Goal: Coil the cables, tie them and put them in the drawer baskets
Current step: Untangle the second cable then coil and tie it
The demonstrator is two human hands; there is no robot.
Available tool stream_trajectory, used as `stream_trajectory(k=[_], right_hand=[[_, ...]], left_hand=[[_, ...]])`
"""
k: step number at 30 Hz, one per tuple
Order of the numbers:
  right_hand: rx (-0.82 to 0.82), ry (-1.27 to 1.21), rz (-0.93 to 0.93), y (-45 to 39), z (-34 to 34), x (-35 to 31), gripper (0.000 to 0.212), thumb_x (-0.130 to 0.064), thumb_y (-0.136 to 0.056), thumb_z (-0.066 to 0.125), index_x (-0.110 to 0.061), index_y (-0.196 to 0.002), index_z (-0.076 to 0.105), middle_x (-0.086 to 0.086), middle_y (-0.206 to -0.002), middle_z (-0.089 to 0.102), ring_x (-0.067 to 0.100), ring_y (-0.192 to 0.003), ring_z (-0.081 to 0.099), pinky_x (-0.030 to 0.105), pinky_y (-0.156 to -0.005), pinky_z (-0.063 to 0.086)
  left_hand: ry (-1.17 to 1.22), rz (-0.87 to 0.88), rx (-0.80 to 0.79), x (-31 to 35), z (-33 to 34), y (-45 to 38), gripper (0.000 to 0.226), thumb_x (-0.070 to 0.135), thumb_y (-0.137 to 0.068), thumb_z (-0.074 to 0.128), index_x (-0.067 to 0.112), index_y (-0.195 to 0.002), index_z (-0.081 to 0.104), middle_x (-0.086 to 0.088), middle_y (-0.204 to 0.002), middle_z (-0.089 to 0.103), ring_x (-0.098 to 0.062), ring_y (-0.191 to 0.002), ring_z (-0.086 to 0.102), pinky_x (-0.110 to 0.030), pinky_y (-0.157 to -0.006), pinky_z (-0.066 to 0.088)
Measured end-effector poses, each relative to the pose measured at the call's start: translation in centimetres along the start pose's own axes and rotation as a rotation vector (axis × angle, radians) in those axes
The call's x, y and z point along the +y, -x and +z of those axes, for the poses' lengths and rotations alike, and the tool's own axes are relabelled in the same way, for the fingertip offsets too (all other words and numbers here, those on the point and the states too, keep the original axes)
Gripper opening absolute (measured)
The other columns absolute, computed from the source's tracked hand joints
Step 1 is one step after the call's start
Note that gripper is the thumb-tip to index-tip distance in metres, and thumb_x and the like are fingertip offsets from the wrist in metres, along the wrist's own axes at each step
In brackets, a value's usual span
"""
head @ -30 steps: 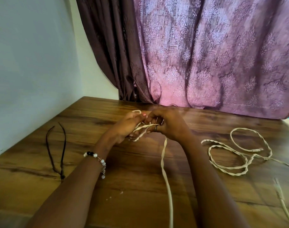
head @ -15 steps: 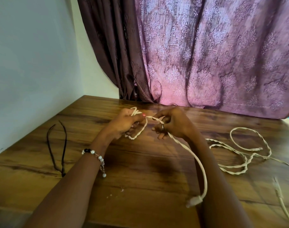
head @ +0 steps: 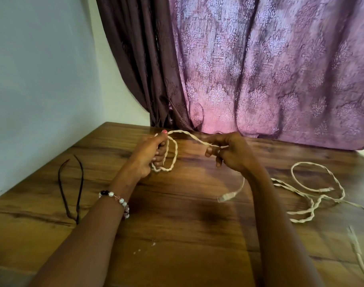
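Bare wood of the bench (head: 177, 235) shows in the lower middle of the frame, between the two forearms, with only a few pale crumbs (head: 153, 243) on it. At the left, a thin black cord (head: 70, 189) lies loose on the bench near the wall (head: 42, 90), which closes that side. The curtain (head: 259, 69) hangs down to the bench's far edge and blocks the top of the frame. At the right, a loose cream cable (head: 313, 195) sprawls in loops across the wood, and another cable end (head: 357, 249) lies at the lower right. In the centre, a cream cable (head: 194, 138) spans the gap between the left hand (head: 148, 154) and right hand (head: 232, 152), its plug end (head: 224, 197) hanging just above the wood.
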State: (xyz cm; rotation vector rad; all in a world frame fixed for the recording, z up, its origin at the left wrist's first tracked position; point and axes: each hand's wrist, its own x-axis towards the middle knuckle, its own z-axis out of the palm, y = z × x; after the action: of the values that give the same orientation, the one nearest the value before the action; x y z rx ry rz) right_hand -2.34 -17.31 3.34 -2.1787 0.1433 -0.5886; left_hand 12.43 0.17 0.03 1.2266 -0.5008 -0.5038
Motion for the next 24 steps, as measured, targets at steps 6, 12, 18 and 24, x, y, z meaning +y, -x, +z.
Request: stream_trajectory(k=[6,12,18,24], right_hand=[[0.078,-0.110,-0.060,-0.7,3.1,0.5,0.021,-0.009,-0.098,0.046,-0.014,-0.094,0.066,0.012,-0.084,0.067,0.000,-0.066,0.058,0.016,-0.055,0.046],[-0.117,-0.421,-0.115,-0.3,5.3,-0.3,0.037,-0.017,-0.095,0.054,-0.005,-0.129,0.050,0.013,-0.118,0.064,0.021,-0.104,0.063,0.038,-0.086,0.053],[-0.101,-0.616,0.020,-0.3,5.8,0.1,0.047,0.002,-0.079,0.070,-0.004,-0.123,0.055,0.009,-0.104,0.069,0.016,-0.089,0.066,0.033,-0.074,0.057],[0.012,-0.540,0.067,-0.6,5.7,0.6,0.014,0.001,-0.085,0.064,0.000,-0.099,0.068,0.004,-0.067,0.068,0.020,-0.057,0.060,0.039,-0.062,0.056]], left_hand=[[0.461,-0.154,-0.477,-0.4,0.4,0.1,0.040,0.034,-0.078,0.072,0.018,-0.055,0.043,0.009,-0.031,0.031,-0.002,-0.021,0.027,-0.012,-0.026,0.023],[0.570,-0.135,-0.651,-0.6,1.6,0.8,0.042,0.031,-0.076,0.077,0.015,-0.054,0.045,0.008,-0.029,0.037,-0.002,-0.020,0.020,-0.010,-0.027,0.026],[0.643,-0.155,-0.820,-0.6,1.2,0.7,0.041,0.034,-0.094,0.053,0.010,-0.061,0.049,0.003,-0.036,0.030,-0.007,-0.026,0.028,-0.016,-0.033,0.030],[0.358,-0.109,-0.319,0.0,1.5,1.0,0.027,0.031,-0.086,0.053,0.009,-0.070,0.049,0.007,-0.033,0.032,-0.002,-0.024,0.029,-0.015,-0.032,0.030]])
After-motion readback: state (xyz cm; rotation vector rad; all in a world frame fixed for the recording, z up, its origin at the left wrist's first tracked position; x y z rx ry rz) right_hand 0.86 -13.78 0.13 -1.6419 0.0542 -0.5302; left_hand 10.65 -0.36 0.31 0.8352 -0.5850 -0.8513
